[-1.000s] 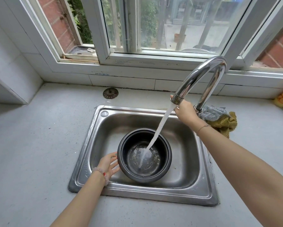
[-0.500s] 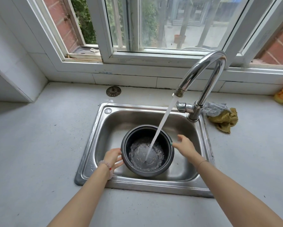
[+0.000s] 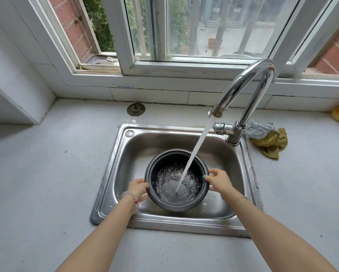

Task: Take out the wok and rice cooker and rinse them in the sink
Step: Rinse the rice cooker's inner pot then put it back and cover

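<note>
Now I see both hands, left hand [image 3: 138, 188] and right hand [image 3: 218, 181], gripping the pot [image 3: 162, 203] rim inside the sink [image 3: 113, 173], with room around it.

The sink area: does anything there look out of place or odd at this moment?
One thing stands out: the round metal sink strainer lies on the countertop behind the sink, not in the drain. Otherwise normal: both hands, left hand and right hand, hold the rice cooker pot under the running faucet.

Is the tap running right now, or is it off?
On. A white stream of water pours from the faucet spout into the black rice cooker pot, where it splashes over a shallow pool at the bottom.
</note>
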Available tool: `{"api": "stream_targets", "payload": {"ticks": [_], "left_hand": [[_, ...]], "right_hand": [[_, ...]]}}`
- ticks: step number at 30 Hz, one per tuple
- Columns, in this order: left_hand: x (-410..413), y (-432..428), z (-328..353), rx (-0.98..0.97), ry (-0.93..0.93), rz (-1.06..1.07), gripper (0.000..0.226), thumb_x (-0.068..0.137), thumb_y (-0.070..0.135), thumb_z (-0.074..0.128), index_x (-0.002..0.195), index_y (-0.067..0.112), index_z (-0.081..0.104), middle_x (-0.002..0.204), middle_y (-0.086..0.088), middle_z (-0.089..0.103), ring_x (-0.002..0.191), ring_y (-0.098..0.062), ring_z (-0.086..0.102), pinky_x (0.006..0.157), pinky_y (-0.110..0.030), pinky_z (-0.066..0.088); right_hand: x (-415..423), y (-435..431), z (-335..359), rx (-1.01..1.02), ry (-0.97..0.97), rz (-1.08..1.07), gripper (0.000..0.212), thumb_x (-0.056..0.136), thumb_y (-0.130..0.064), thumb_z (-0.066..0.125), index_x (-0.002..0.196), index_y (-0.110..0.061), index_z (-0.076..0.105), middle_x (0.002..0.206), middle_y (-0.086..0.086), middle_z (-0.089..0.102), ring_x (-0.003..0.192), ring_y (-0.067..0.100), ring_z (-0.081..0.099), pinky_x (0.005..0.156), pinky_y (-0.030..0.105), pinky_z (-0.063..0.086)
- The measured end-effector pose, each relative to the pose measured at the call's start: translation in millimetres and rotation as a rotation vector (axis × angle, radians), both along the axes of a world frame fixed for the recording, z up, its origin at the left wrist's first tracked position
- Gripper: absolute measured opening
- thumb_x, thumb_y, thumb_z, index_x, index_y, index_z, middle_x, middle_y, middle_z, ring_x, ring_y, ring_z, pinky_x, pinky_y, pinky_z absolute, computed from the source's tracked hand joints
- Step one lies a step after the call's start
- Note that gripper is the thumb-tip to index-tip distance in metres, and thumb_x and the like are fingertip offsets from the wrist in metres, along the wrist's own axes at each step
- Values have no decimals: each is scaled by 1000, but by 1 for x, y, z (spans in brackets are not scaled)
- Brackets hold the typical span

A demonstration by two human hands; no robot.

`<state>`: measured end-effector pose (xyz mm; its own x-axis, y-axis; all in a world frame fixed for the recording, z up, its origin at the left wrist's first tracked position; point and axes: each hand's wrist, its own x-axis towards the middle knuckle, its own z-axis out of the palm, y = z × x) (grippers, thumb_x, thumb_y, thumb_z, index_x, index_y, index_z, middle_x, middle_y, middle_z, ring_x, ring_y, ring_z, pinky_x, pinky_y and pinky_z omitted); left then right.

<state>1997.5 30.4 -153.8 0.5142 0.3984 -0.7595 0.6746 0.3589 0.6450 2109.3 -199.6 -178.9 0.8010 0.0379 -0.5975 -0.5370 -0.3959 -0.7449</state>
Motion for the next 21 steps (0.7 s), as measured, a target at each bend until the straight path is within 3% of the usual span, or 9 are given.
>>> {"api": "stream_targets", "payload": {"ticks": [7, 10, 14, 19, 21], "left_hand": [[7, -4, 17, 35, -106, -32, 14, 89, -5, 52, 100, -1, 60, 81, -12, 64, 70, -17, 61, 54, -22, 55], [9, -13, 31, 10, -134, -82, 10, 90, -5, 50, 86, -1, 58, 79, -14, 61, 68, -19, 59, 53, -19, 55], [2, -10, 49, 34, -168, -64, 7, 87, -2, 58, 81, -2, 57, 78, -15, 59, 70, -19, 59, 48, -15, 53], [-4, 1, 70, 169, -249, -66, 13, 85, -3, 62, 76, 5, 56, 77, -10, 58, 71, -17, 59, 50, -17, 54], [-3, 4, 74, 228, -270, -81, 9, 85, -3, 62, 86, 4, 57, 79, -7, 57, 74, -18, 60, 57, -23, 55]], "right_hand": [[14, -8, 41, 58, -152, -23, 18, 87, -7, 64, 102, -13, 56, 81, 4, 59, 75, 18, 60, 66, 34, 53], [16, -19, 57, 47, -156, -24, 8, 88, -4, 60, 85, -11, 58, 74, 10, 56, 66, 17, 54, 59, 27, 48], [10, -27, 64, 2, -80, 15, 19, 84, -2, 57, 65, -6, 56, 60, 8, 47, 58, 17, 46, 51, 19, 43], [-11, -16, 60, 41, 40, 50, 14, 87, 3, 53, 76, -3, 57, 68, 13, 53, 43, 9, 56, 42, 17, 48], [-18, -13, 59, 54, 52, 77, 7, 89, 1, 54, 85, -1, 60, 71, 13, 59, 47, 11, 61, 46, 20, 53]]}}
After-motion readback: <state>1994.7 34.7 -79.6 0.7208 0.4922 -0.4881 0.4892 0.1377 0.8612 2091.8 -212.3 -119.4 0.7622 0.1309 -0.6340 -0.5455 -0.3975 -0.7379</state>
